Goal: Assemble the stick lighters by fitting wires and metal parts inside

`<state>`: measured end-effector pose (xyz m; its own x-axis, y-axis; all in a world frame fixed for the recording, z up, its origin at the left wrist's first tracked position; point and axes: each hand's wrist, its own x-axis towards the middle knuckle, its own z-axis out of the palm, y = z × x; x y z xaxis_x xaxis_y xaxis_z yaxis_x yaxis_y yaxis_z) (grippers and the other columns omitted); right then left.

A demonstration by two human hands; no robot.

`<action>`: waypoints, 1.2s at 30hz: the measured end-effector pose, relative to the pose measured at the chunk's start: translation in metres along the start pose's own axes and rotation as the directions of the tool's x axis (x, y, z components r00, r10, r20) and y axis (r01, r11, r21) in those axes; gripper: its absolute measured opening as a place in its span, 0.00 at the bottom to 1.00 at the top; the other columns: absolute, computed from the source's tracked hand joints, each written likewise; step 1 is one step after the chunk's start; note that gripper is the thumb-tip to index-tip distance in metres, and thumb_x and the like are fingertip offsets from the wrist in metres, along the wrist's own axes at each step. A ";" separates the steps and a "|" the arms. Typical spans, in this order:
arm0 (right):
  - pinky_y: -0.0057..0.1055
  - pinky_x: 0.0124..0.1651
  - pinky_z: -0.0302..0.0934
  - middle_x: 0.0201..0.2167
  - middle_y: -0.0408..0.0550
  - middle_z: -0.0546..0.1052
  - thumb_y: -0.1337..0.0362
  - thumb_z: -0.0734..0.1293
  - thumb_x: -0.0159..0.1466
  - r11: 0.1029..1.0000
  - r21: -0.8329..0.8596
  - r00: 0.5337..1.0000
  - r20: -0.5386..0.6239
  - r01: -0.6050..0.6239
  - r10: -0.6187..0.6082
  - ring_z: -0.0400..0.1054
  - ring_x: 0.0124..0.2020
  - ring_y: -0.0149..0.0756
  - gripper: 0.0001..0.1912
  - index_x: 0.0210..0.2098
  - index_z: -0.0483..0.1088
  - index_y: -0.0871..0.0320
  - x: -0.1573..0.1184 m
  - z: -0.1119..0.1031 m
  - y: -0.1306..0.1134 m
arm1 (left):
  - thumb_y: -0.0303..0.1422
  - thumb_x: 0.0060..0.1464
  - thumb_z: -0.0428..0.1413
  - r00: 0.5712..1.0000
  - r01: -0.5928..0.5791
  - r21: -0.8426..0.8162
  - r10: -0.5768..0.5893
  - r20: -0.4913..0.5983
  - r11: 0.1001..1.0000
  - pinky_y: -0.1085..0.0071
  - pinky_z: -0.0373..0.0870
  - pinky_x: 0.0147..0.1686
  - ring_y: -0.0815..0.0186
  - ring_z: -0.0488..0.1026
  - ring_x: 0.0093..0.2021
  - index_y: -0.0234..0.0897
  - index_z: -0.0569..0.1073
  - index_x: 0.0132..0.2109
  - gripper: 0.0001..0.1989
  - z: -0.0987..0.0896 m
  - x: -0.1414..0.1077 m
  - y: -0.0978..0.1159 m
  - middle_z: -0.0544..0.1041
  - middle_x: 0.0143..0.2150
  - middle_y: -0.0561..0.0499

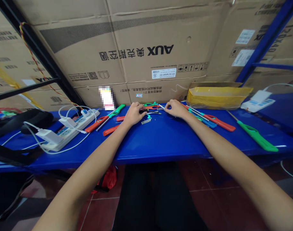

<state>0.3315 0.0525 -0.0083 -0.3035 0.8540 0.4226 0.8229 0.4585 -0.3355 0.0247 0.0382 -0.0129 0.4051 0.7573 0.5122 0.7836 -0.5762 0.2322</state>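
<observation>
My left hand (135, 114) is closed over the blue shelf, its fingertips around a small dark part (143, 110) that I cannot make out clearly. My right hand (177, 108) pinches near the end of a thin silver metal tube (161, 106). Between the hands lie red and green lighter casing pieces (150, 104), a small turquoise part (149, 116) and a clear-grey piece (146, 121). A red casing half (110, 130) rests beside my left wrist. Right of my right hand, a red long-neck lighter (218, 123) lies by a blue one (209, 123).
A white power strip (71, 131) with chargers and cables occupies the left. Nearby are a red-and-green lighter pair (117, 110) and a blurred phone-like object (107, 98). At right are a green lighter (258, 136) and a yellow-taped box (216, 98). Large cartons (136, 29) stand behind.
</observation>
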 end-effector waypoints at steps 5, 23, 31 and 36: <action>0.38 0.44 0.70 0.34 0.50 0.84 0.60 0.73 0.68 0.935 0.347 0.992 -0.068 -0.072 0.102 0.77 0.36 0.43 0.07 0.37 0.81 0.55 0.001 -0.006 -0.007 | 0.35 0.69 0.64 0.997 -0.034 -0.016 0.033 -0.066 0.999 0.52 0.73 0.60 0.49 0.74 0.55 0.40 0.81 0.49 0.06 -0.002 -0.002 0.011 0.79 0.52 0.42; 0.40 0.42 0.77 0.34 0.47 0.84 0.40 0.83 0.56 0.588 0.809 0.999 0.032 -0.005 -0.037 0.81 0.37 0.42 0.27 0.39 0.75 0.52 -0.007 0.006 -0.044 | 0.38 0.75 0.55 0.990 -0.139 -0.224 0.142 -0.001 0.965 0.63 0.74 0.50 0.54 0.82 0.49 0.39 0.78 0.59 0.12 0.001 -0.005 0.040 0.85 0.51 0.44; 0.38 0.40 0.74 0.33 0.47 0.85 0.48 0.80 0.61 0.684 0.729 0.997 0.029 0.030 -0.074 0.79 0.33 0.41 0.17 0.38 0.79 0.53 -0.008 0.006 -0.044 | 0.38 0.75 0.56 0.989 -0.145 -0.202 0.145 -0.015 0.969 0.62 0.75 0.51 0.54 0.82 0.48 0.38 0.78 0.55 0.12 0.003 -0.006 0.041 0.85 0.51 0.42; 0.39 0.46 0.75 0.37 0.48 0.88 0.51 0.75 0.67 0.778 0.619 0.991 -0.002 0.108 -0.136 0.82 0.37 0.44 0.15 0.45 0.87 0.54 -0.009 0.004 -0.044 | 0.40 0.76 0.55 0.986 -0.167 -0.214 0.165 -0.028 0.962 0.62 0.74 0.52 0.52 0.84 0.52 0.38 0.81 0.57 0.15 0.002 -0.006 0.036 0.87 0.55 0.42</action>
<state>0.2962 0.0255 -0.0013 -0.4119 0.7832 0.4658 0.3099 0.6011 -0.7367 0.0517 0.0136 -0.0094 0.5154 0.6431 0.5663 0.5857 -0.7468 0.3150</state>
